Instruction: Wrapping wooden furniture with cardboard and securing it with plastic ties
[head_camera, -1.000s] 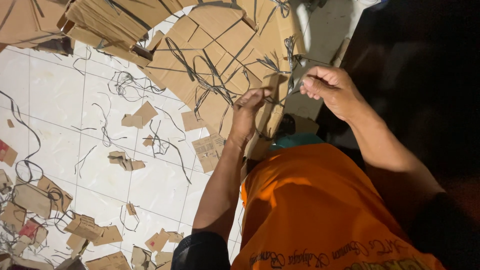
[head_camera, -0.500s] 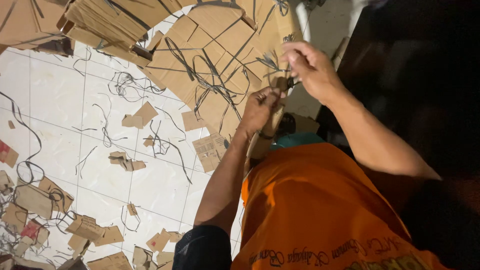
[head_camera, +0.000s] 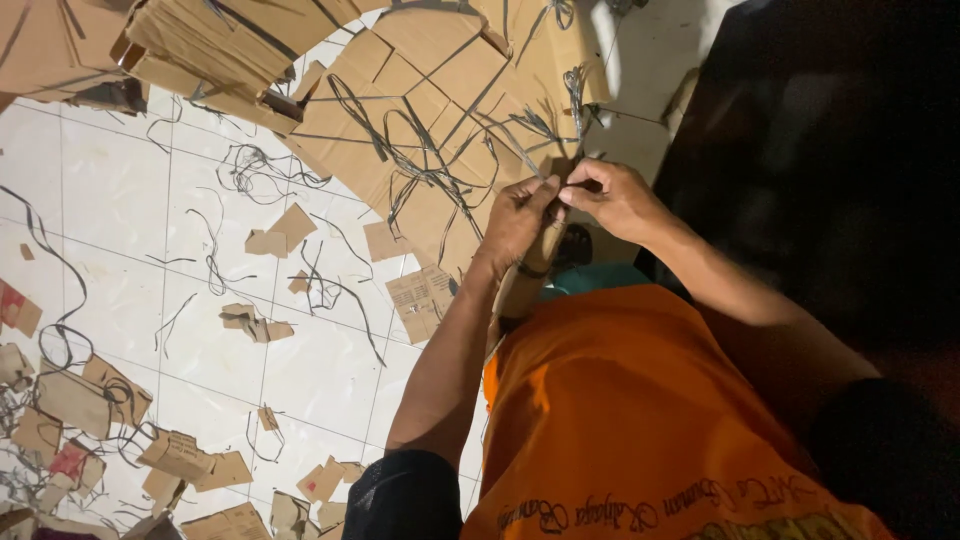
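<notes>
Both hands meet above the stack of flat brown cardboard sheets (head_camera: 420, 110) by the white tiled floor's (head_camera: 110, 200) top edge. Left hand (head_camera: 520, 218) and right hand (head_camera: 612, 200) pinch a thin grey plastic strap (head_camera: 577, 100), fingertips touching, apparently for tension. Half a second ago the right hand sat higher.

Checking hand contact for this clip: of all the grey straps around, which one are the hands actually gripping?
The grey strap rising upright from between the left hand and right hand, pinched by both. The other straps lie loose on cardboard and tile.
</notes>
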